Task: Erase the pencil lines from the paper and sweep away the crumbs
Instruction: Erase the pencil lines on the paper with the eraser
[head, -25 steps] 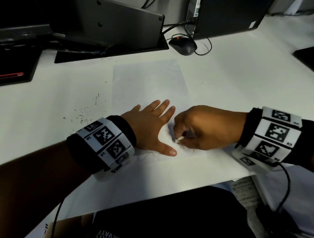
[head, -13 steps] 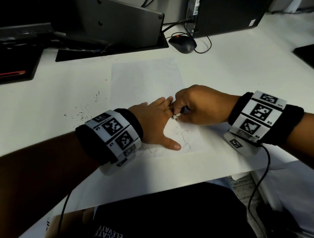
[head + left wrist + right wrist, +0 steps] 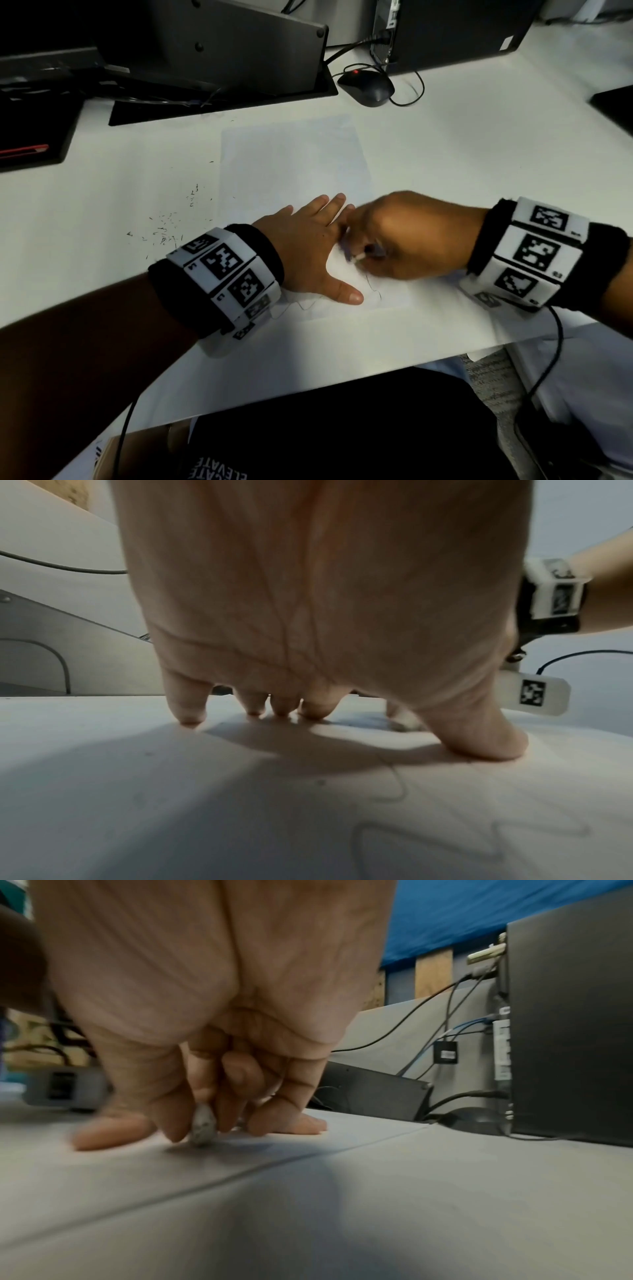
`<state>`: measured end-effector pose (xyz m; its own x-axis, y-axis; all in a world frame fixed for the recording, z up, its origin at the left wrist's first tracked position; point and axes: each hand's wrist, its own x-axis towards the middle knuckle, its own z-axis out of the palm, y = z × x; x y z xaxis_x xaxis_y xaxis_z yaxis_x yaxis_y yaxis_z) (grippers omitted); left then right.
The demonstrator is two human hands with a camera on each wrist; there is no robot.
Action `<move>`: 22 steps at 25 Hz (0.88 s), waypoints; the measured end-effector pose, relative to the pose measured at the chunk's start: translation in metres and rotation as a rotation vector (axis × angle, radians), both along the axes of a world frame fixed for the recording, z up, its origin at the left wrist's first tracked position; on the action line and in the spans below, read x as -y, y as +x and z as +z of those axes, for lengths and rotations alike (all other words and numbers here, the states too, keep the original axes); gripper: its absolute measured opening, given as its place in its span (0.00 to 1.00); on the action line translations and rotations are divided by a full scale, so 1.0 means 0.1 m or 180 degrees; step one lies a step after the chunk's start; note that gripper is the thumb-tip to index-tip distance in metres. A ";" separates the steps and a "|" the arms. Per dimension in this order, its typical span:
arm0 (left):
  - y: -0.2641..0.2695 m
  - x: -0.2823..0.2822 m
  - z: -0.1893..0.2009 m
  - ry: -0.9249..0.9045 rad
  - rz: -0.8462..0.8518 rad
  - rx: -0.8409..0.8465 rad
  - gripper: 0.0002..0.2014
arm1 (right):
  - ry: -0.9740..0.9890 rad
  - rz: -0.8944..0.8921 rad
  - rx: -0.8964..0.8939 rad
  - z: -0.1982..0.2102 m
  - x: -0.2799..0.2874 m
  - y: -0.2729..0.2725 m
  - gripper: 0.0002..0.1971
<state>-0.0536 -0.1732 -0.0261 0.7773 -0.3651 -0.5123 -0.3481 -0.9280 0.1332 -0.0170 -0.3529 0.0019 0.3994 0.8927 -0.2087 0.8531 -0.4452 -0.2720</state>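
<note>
Right wrist: fingertips (image 3: pixel 171 1131) pinching eraser (image 3: pixel 204 1127).

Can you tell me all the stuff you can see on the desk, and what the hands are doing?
paper: one, white, flat on the desk in the middle
pencil lines: a few wavy ones, grey, on the near part of the paper
eraser: one, whitish and smudged, tip on the paper
crumbs: many, dark, on the desk left of the paper
desk: one, white
mouse: one, black with a red light, far side of the desk
computer tower: one, black, behind the mouse
left hand: fingers straight, pressing flat on the paper
right hand: pinches the eraser in its grip, beside the left hand
</note>
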 end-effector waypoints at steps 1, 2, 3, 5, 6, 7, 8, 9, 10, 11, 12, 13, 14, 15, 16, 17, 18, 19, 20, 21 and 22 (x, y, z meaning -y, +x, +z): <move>-0.01 0.00 0.00 0.0002 0.0005 -0.0013 0.61 | -0.0109 0.0156 -0.0146 0.01 0.00 -0.08 0.08; -0.01 0.00 0.01 0.0010 0.0006 -0.0014 0.61 | -0.0185 0.0192 -0.0250 0.03 0.01 -0.09 0.08; 0.00 0.00 0.02 0.0022 0.0003 -0.0005 0.62 | -0.0201 0.0078 -0.0257 0.06 0.01 -0.04 0.08; 0.00 0.00 0.02 0.0022 0.0021 0.0008 0.62 | -0.0138 -0.0172 -0.0027 0.10 -0.01 0.09 0.09; 0.00 0.00 0.02 0.0015 0.0035 0.0000 0.62 | -0.0122 -0.0169 0.0106 0.09 -0.02 0.11 0.09; -0.01 0.00 0.01 0.0011 0.0034 -0.0009 0.62 | -0.0125 -0.0086 0.0133 0.06 -0.01 0.09 0.09; 0.00 0.00 0.02 0.0007 0.0027 -0.0019 0.62 | -0.0172 0.0055 0.0032 0.04 -0.01 0.02 0.09; -0.01 0.00 0.01 0.0008 0.0018 -0.0033 0.62 | -0.0232 0.0181 -0.0165 0.04 0.00 -0.08 0.09; -0.01 -0.01 0.02 0.0011 0.0019 -0.0033 0.62 | -0.0263 0.0212 -0.0310 0.05 0.01 -0.11 0.08; -0.01 -0.01 0.02 0.0013 0.0023 -0.0024 0.62 | -0.0231 0.0113 -0.0331 0.06 0.01 -0.07 0.08; -0.01 -0.01 0.02 0.0016 0.0021 -0.0011 0.62 | -0.0157 -0.0072 -0.0261 0.08 0.01 -0.01 0.09; 0.00 -0.01 0.02 0.0021 0.0013 -0.0001 0.62 | -0.0072 -0.0226 -0.0155 0.08 0.01 0.06 0.09; -0.01 0.00 0.02 0.0031 0.0009 -0.0004 0.62 | -0.0017 -0.0288 -0.0048 0.06 0.01 0.10 0.09; -0.01 0.00 0.01 0.0038 0.0006 0.0003 0.62 | -0.0012 -0.0238 0.0003 0.03 0.02 0.10 0.09; -0.01 -0.01 0.01 0.0043 0.0003 0.0011 0.62 | -0.0096 -0.0117 -0.0043 0.02 0.01 0.06 0.09; -0.01 -0.01 0.02 0.0044 -0.0003 0.0006 0.62 | -0.0197 0.0002 -0.0192 0.02 0.01 0.01 0.08; -0.02 -0.02 0.02 0.0049 -0.0007 0.0000 0.62 | -0.0239 0.0022 -0.0347 0.04 0.01 0.00 0.08; -0.01 -0.02 0.02 0.0061 -0.0016 0.0002 0.62 | -0.0195 -0.0091 -0.0411 0.05 0.01 0.03 0.08; -0.01 -0.01 0.02 0.0073 -0.0028 0.0009 0.62 | -0.0100 -0.0262 -0.0384 0.07 0.02 0.08 0.08; 0.00 -0.01 0.02 0.0083 -0.0028 0.0013 0.62 | -0.0013 -0.0383 -0.0326 0.07 0.03 0.11 0.08; 0.00 -0.01 0.01 0.0090 -0.0026 0.0010 0.63 | 0.0032 -0.0404 -0.0294 0.05 0.03 0.12 0.08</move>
